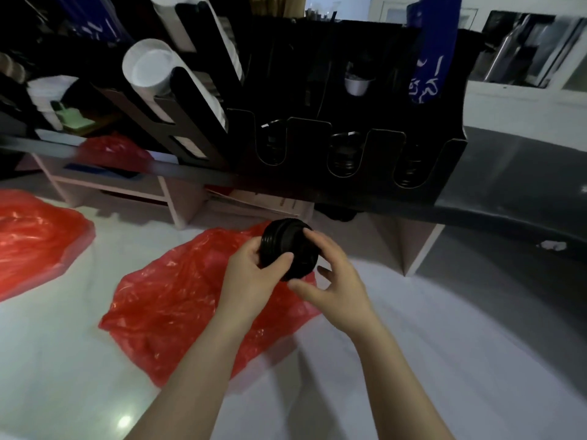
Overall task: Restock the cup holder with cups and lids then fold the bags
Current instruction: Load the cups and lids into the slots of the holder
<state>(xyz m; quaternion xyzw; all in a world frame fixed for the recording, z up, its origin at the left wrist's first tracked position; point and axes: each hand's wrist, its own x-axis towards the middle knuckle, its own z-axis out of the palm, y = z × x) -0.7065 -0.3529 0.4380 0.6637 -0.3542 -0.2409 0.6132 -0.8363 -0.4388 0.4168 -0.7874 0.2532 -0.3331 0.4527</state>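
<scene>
A stack of black lids [287, 241] is held low in front of the counter by both hands. My left hand [254, 271] grips its left side, thumb across the front. My right hand [327, 274] curls round its right side. Above stands the black cup holder [349, 122], with lid slots [344, 157] along its front holding black lids. White cup stacks [149, 66] lie slanted in its left tubes. A red plastic bag [178, 300] lies on the floor under my hands, a second red bag [35, 236] to the left.
The grey counter edge [476, 214] runs across above my hands. A third red bag [111, 150] sits on the shelf under the counter, near cardboard [263, 201]. A blue bag [432, 58] hangs at the holder's right. The white floor [444, 312] spreads to the right.
</scene>
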